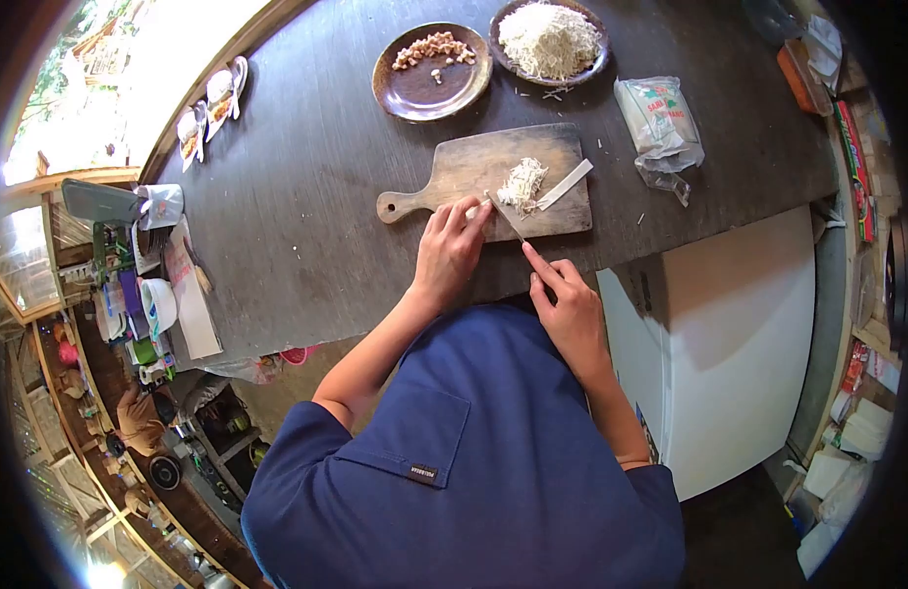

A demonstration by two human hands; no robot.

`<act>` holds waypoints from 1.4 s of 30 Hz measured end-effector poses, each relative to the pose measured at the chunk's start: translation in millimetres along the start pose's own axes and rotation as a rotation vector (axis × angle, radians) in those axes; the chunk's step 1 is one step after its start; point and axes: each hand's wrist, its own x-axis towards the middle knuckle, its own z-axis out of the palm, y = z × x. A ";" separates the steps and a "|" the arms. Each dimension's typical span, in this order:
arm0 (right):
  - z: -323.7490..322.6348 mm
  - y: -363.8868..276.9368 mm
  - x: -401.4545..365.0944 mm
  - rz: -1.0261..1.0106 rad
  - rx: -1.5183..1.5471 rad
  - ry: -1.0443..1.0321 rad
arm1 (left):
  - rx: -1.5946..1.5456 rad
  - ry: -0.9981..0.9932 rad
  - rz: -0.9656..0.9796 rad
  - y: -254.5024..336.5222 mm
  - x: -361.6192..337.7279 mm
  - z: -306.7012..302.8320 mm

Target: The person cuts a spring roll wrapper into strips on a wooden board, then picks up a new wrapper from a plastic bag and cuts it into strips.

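Note:
My right hand grips a knife, its index finger laid along the top and the blade angled toward the left. Closed at the near edge of a wooden cutting board, my left hand pinches a small whitish piece by the blade tip. What the piece is, I cannot make out. A small heap of pale shreds lies on the board, right of the knife tip. Beside the heap rests a flat white strip, slanting over the board's right edge.
Behind the board are a brown plate with small brown cubes and a dish heaped with pale shreds. A plastic packet lies right. Utensils crowd the table's left end; a white appliance stands below, right.

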 end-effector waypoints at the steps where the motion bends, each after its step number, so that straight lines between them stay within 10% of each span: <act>1: -0.2 -0.5 -0.9 -0.001 -0.010 0.000 | 0.000 0.003 0.007 0.2 -0.8 -0.7; 42: 13.6 -3.7 -13.6 0.011 -0.155 0.104 | 0.073 0.051 0.029 3.3 -7.7 6.1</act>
